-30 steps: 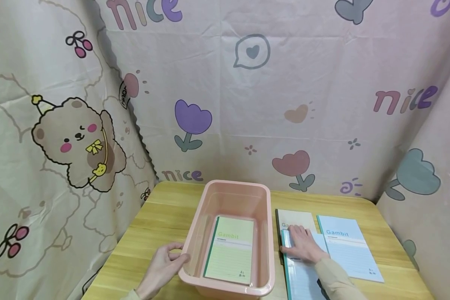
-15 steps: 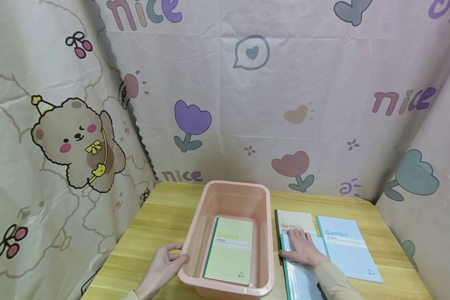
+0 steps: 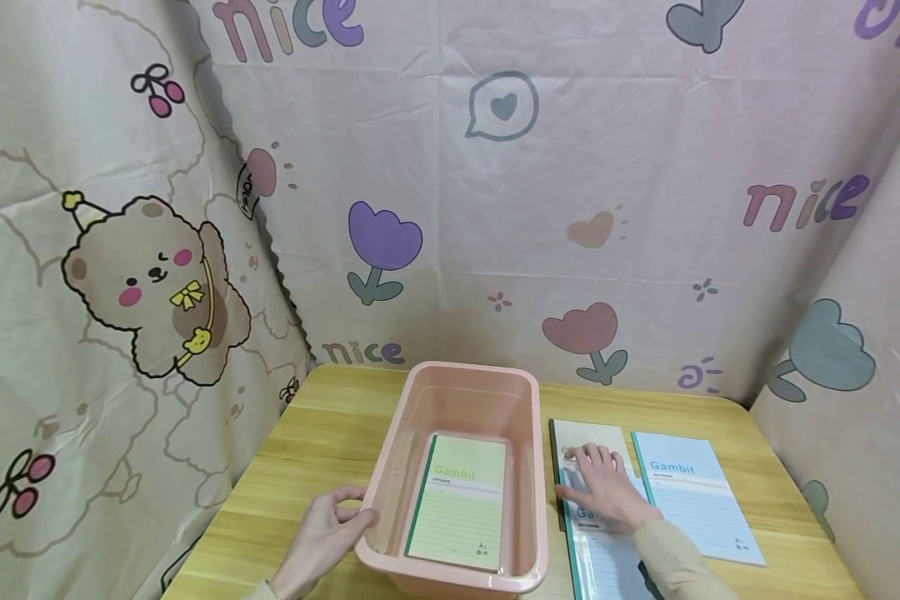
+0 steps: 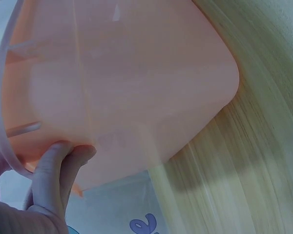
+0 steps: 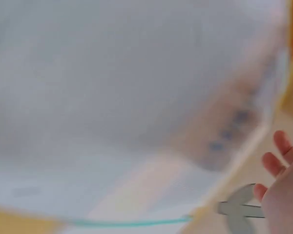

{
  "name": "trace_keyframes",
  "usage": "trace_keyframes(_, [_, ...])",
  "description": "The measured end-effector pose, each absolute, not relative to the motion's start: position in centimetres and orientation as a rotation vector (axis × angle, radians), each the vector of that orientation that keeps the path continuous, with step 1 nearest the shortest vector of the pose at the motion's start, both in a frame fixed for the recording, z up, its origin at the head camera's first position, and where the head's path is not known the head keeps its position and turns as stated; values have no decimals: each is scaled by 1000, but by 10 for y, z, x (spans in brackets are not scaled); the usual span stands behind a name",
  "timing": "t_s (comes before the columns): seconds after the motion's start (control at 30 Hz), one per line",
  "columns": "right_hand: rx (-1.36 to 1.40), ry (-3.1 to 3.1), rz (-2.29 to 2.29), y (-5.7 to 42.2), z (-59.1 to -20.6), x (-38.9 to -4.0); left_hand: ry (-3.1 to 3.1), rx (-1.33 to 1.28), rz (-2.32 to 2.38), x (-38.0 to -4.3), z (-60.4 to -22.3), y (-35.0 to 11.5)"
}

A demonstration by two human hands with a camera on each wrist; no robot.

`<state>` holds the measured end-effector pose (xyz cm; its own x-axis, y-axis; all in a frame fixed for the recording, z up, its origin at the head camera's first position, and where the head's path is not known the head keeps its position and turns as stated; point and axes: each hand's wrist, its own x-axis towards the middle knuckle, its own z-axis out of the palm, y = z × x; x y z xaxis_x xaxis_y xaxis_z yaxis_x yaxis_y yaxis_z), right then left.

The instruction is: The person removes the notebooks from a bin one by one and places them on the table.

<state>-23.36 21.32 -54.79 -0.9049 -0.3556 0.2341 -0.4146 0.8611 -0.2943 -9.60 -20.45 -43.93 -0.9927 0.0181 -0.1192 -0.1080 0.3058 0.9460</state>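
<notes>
My left hand (image 3: 322,533) grips the near-left rim of a pink plastic bin (image 3: 542,500), thumb over the edge. In the left wrist view its fingers (image 4: 53,165) press the bin's outer wall. Inside the bin lies a green notebook (image 3: 457,500), flat on the bottom. My right hand (image 3: 607,487) hovers or rests over a blue notebook with a teal spine (image 3: 607,558), fingers loosely spread; contact is hard to tell. That notebook overlaps a beige, dark-spined notebook (image 3: 596,433). The right wrist view is filled by a blurred notebook cover, with the hand's relaxed fingers (image 5: 285,148) at right.
Another blue notebook (image 3: 701,496) lies flat to the right. Everything stands on a wood-grain table (image 3: 292,442). Patterned curtains (image 3: 435,167) hang behind and at both sides. The bin stands close to the left of the notebooks.
My right hand has shifted slightly up and away over the blue notebook, uncovering part of its title. The left hand and the bin stay where they were.
</notes>
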Motion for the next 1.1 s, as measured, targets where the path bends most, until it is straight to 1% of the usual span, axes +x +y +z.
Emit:
trace_keyframes(0.33, [472,-2852,485,187,-455,-236,2446,-75,1787,-95,-439,-204])
trace_keyframes(0.5, [510,-2926,408,164,-406,-234,2449,-75,1785,-95,-438,-204])
trace_keyframes(0.63, [588,-3018,286,132,-375,-234,2450,-76,1783,-95,-438,-204])
trace_keyframes(0.83, [699,-3143,177,80,-355,-234,2424,-58,1795,-96,-439,-204])
trace_keyframes(0.97, [699,-3217,128,47,-354,-236,2427,-42,1790,-96,-439,-205])
trace_keyframes(1.1, [638,-3307,84,13,-363,-239,2450,-53,1776,-96,-438,-205])
